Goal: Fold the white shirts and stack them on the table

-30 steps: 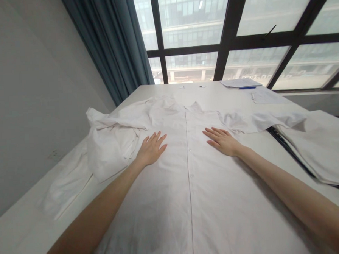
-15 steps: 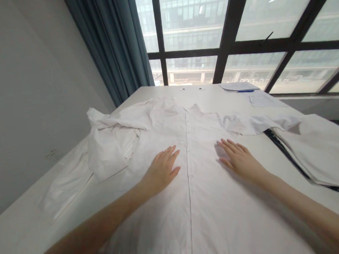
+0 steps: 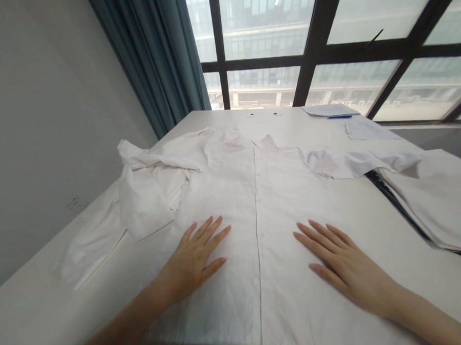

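Note:
A white button-front shirt [image 3: 235, 193] lies spread on the white table [image 3: 290, 125], its collar toward the window and its button strip running down the middle. My left hand [image 3: 194, 259] rests flat on the shirt's left part, fingers spread. On the other side of the buttons, my right hand [image 3: 337, 262] lies palm down on the cloth with its fingers stretched out. Neither hand holds anything. The right-side sleeve [image 3: 353, 163] stretches out to the right, wrinkled. On the left, the cloth is bunched near a folded white piece [image 3: 149, 202].
White cloth [image 3: 444, 197] with a black-edged item [image 3: 398, 210] under it lies at the right. Papers [image 3: 330, 109] and a blue pen [image 3: 339, 117] sit at the far end. A blue curtain [image 3: 154, 53] and a grey wall [image 3: 49, 110] border the left; windows stand beyond.
Both hands have slid down the shirt toward me and a little outward, with the fingers more spread. The camera view has shifted slightly.

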`<state>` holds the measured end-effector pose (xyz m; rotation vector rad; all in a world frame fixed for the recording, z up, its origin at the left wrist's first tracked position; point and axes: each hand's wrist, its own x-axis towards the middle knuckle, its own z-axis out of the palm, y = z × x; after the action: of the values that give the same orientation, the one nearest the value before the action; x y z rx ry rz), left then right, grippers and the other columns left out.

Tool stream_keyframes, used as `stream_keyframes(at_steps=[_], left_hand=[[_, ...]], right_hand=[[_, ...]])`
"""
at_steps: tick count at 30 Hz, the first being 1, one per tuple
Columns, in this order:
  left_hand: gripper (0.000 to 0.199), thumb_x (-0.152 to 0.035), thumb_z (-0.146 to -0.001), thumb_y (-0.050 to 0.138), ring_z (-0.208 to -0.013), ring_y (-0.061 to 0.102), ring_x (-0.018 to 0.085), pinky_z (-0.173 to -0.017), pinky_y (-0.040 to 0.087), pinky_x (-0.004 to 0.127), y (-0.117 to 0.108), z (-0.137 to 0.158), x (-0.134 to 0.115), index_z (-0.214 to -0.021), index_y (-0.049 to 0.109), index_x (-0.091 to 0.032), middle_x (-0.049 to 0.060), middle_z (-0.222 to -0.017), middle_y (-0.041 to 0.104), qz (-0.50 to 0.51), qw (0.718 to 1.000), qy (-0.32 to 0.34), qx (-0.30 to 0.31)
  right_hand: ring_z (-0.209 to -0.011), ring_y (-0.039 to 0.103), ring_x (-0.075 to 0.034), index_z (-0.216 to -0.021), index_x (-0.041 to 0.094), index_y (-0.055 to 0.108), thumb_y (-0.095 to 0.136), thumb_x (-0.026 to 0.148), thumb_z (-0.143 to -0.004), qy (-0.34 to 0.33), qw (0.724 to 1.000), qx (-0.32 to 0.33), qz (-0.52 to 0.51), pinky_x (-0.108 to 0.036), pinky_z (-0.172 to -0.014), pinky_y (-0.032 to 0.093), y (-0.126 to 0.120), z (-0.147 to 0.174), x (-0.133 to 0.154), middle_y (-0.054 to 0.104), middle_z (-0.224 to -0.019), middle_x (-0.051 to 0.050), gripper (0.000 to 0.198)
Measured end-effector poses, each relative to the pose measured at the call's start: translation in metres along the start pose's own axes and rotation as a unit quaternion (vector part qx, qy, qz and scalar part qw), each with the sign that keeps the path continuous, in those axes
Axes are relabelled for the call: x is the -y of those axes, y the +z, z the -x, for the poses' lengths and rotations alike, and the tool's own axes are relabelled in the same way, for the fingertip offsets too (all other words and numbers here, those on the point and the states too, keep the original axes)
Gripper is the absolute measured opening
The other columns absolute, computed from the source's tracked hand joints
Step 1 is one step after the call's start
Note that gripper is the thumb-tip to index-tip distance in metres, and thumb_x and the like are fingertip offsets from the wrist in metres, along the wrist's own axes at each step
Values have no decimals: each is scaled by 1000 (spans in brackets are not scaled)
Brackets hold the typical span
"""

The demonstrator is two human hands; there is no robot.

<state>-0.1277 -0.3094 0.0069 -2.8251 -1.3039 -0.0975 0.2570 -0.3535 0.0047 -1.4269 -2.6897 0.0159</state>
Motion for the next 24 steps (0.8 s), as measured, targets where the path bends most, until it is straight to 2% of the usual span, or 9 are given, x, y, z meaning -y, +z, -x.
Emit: stream_keyframes(at_steps=[7, 10, 12, 15, 18, 21, 24], left_hand=[[66, -67, -96, 27, -146, 27, 28, -115, 20, 51, 4, 11, 25, -154, 22, -35, 4, -160, 26, -14, 997, -68, 31], [69, -68, -95, 26, -145, 28, 29, -115, 20, 51, 8, 13, 32, -153, 27, -31, 7, -159, 29, -33, 996, -85, 14], [67, -65, -97, 27, -145, 28, 28, -117, 17, 50, 9, 11, 29, -153, 28, -28, 9, -159, 30, -41, 996, -74, -11], [65, -57, -100, 32, -147, 26, 26, -119, 14, 49, 0, 6, 8, -155, 24, -24, 11, -158, 31, -16, 999, -11, -36], [65, -50, -100, 40, -148, 22, 24, -120, 15, 48, -15, 2, -23, -155, 21, -21, 11, -159, 30, 48, 994, 97, -6], [66, -48, -97, 49, -148, 22, 24, -120, 17, 46, -27, 0, -48, -153, 25, -23, 8, -159, 28, 95, 975, 196, 54], [67, -47, -95, 53, -148, 24, 26, -120, 19, 48, -32, 0, -57, -152, 28, -25, 7, -160, 27, 106, 965, 224, 82]], right_hand=[[-144, 29, -27, -156, 36, 13, 37, 53, -98, 96, 994, -41, 38, -54, -112, 32, 9, 39, -37, 32, -157, 0, 66], [-144, 31, -28, -156, 35, 18, 37, 56, -97, 121, 990, -51, 44, -56, -112, 32, 12, 41, -46, 34, -156, -1, 65], [-144, 31, -29, -155, 35, 20, 38, 55, -97, 127, 988, -68, 46, -58, -112, 31, 9, 37, -42, 35, -156, -2, 64], [-145, 28, -30, -156, 34, 18, 44, 52, -96, 81, 994, -73, 21, -58, -113, 29, -3, 30, -19, 32, -157, -5, 68], [-146, 24, -29, -157, 32, 15, 50, 49, -94, -27, 998, -7, -60, -55, -114, 31, -19, 23, 15, 28, -159, -6, 73], [-145, 26, -27, -156, 32, 20, 54, 49, -93, -128, 976, 75, -161, -54, -116, 27, -33, 19, 39, 31, -157, -5, 73], [-145, 27, -26, -152, 35, 29, 57, 48, -92, -151, 958, 106, -219, -54, -117, 24, -39, 18, 44, 35, -156, -4, 68]])
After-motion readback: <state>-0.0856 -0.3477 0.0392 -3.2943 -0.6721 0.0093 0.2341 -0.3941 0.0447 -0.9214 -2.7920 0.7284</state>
